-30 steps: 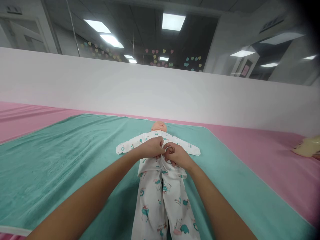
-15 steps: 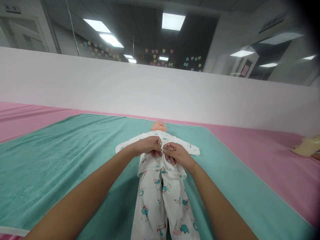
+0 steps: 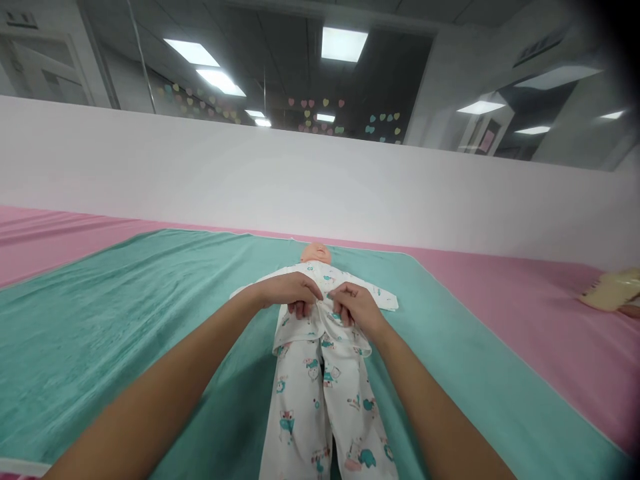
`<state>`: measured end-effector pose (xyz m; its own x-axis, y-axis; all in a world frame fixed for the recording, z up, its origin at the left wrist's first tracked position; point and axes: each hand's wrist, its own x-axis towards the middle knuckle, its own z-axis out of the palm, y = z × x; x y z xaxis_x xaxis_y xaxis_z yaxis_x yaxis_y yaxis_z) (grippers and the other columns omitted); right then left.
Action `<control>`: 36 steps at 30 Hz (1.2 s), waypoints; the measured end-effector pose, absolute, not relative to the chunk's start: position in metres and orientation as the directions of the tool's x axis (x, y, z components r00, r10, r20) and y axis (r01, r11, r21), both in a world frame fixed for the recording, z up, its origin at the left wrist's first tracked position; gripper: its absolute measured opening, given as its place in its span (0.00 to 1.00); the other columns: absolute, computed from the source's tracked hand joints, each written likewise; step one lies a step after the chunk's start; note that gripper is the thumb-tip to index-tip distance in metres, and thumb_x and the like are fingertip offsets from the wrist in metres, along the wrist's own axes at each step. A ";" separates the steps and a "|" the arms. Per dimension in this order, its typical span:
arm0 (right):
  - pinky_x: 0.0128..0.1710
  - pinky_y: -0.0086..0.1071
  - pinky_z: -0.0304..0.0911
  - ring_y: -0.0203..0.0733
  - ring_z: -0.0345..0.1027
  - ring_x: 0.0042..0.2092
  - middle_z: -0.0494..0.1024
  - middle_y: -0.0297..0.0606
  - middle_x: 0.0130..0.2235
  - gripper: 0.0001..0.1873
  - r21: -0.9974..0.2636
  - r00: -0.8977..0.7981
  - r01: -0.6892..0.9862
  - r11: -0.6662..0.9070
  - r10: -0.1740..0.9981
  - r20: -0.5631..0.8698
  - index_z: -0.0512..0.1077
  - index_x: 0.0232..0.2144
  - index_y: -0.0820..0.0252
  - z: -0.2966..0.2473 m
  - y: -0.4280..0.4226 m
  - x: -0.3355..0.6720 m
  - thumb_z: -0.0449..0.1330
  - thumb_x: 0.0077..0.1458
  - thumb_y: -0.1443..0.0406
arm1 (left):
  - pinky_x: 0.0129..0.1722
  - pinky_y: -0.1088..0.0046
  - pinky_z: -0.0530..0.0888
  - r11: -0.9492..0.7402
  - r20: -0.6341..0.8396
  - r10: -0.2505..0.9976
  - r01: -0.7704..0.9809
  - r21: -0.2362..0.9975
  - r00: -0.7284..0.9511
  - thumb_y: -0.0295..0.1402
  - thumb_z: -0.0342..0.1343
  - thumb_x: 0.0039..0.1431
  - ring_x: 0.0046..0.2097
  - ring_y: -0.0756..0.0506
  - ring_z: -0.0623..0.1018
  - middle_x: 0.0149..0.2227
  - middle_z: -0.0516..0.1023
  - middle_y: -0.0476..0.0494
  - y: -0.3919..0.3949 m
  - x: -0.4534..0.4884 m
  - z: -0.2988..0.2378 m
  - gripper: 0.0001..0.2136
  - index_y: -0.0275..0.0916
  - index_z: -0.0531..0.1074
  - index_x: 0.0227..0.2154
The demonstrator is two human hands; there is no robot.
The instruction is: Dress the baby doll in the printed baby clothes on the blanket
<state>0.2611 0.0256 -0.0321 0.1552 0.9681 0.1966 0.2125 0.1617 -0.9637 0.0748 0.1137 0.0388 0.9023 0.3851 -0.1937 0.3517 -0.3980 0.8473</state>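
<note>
A doll (image 3: pixel 316 253) lies on its back with its head at the far end. It wears a white pyjama top (image 3: pixel 324 275) with a small animal print, sleeves spread out to both sides. Matching pyjama pants (image 3: pixel 299 400) stretch toward me. My left hand (image 3: pixel 294 293) rests over the left side of the top, fingers bent but apart, the index fingertip close to the front seam. Across the seam, my right hand (image 3: pixel 354 307) touches the other side with loosely curled fingers. A gap separates the hands, and no fabric shows pinched between their fingers.
A green blanket (image 3: pixel 125 333) lies under the doll, over a pink sheet (image 3: pixel 540 313). A white low wall (image 3: pixel 225 180) with glass above borders the far side. At the right edge lies a pale yellow object (image 3: pixel 613 291), partly cut off.
My hands have drawn apart from the middle of the top, where their fingertips met on the front edge. The raised edge now lies flatter.
</note>
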 end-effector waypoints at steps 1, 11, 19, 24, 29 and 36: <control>0.16 0.25 0.53 0.29 0.57 0.16 0.70 0.30 0.21 0.16 -0.954 0.254 0.233 0.190 0.935 0.248 0.65 0.24 0.59 -0.036 0.028 0.266 0.55 0.49 0.52 | 0.23 0.77 0.67 -0.422 -0.186 0.404 0.363 0.831 0.896 0.35 0.51 0.49 0.25 0.49 0.74 0.24 0.75 0.47 0.114 0.074 0.041 0.12 0.37 0.73 0.35; 0.26 0.32 0.56 0.42 0.63 0.29 0.72 0.39 0.27 0.13 -0.770 0.775 0.555 -0.316 0.533 0.340 0.66 0.23 0.58 -0.084 0.031 0.363 0.49 0.47 0.56 | 0.30 0.70 0.65 -0.600 0.241 0.800 0.749 0.280 0.550 0.34 0.41 0.57 0.32 0.43 0.72 0.30 0.74 0.40 0.147 0.070 0.002 0.12 0.38 0.69 0.31; 0.40 0.38 0.56 0.51 0.61 0.43 0.70 0.48 0.38 0.12 -0.643 0.701 0.680 -0.353 0.571 0.428 0.69 0.30 0.62 -0.088 0.030 0.373 0.53 0.45 0.61 | 0.43 0.64 0.66 -0.736 0.400 0.651 0.665 0.126 0.645 0.30 0.40 0.60 0.46 0.40 0.70 0.44 0.71 0.37 0.125 0.040 -0.053 0.15 0.38 0.63 0.48; 0.50 0.44 0.54 0.49 0.58 0.49 0.68 0.44 0.46 0.13 -0.452 0.387 0.889 -0.068 0.640 0.664 0.68 0.40 0.59 -0.075 0.024 0.329 0.50 0.53 0.62 | 0.53 0.61 0.62 -0.869 0.608 0.414 0.493 0.042 0.678 0.23 0.39 0.58 0.57 0.42 0.61 0.58 0.60 0.39 0.102 0.028 -0.049 0.22 0.40 0.56 0.56; 0.55 0.44 0.52 0.45 0.55 0.55 0.63 0.39 0.54 0.16 -0.441 0.159 0.858 0.263 0.681 0.715 0.66 0.48 0.53 -0.054 0.013 0.264 0.47 0.58 0.63 | 0.57 0.61 0.58 -0.963 0.560 0.180 0.260 -0.065 0.809 0.21 0.42 0.55 0.61 0.43 0.54 0.61 0.54 0.43 0.091 0.041 -0.045 0.26 0.43 0.54 0.58; 0.55 0.44 0.55 0.42 0.55 0.56 0.64 0.33 0.55 0.21 -0.371 -0.116 0.805 0.463 0.736 0.667 0.65 0.50 0.44 -0.044 0.001 0.250 0.45 0.59 0.70 | 0.57 0.59 0.56 -0.970 0.471 0.200 0.241 -0.026 0.859 0.25 0.47 0.56 0.62 0.41 0.53 0.61 0.54 0.45 0.090 0.040 -0.048 0.28 0.47 0.51 0.59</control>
<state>0.2502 0.0006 -0.0444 -0.1160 0.7360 0.6670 0.8052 0.4629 -0.3706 0.0397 0.0897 -0.0482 0.8590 0.2005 0.4711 0.2405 -0.9703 -0.0256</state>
